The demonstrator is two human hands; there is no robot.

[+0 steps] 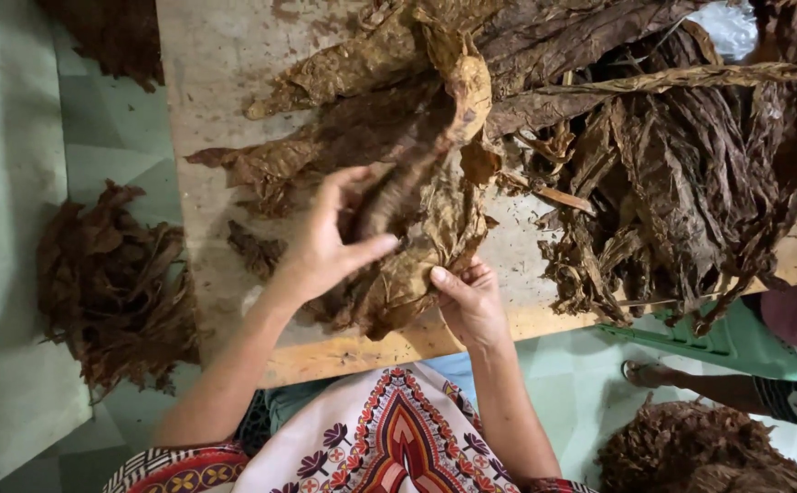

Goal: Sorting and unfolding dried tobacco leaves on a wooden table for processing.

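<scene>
Bare forearms, patterned dress

The person is wearing a white garment (389,447) printed with red, orange and dark purple motifs, sleeves ending short.

Under my left hand (330,246) and right hand (469,301) the dried leaf (416,246) is looking papery and matt — wrinkled, brittle, brown with tan blotches. The wooden board (225,64) is showing a pale, scuffed, unvarnished face, its front edge raw and yellowish. The leaf pile (681,183) is appearing darker, ribbed and dull. The floor tiles (115,137) are looking smooth — faintly glossy. My printed cloth garment (389,438) is looking soft and matt.
</scene>
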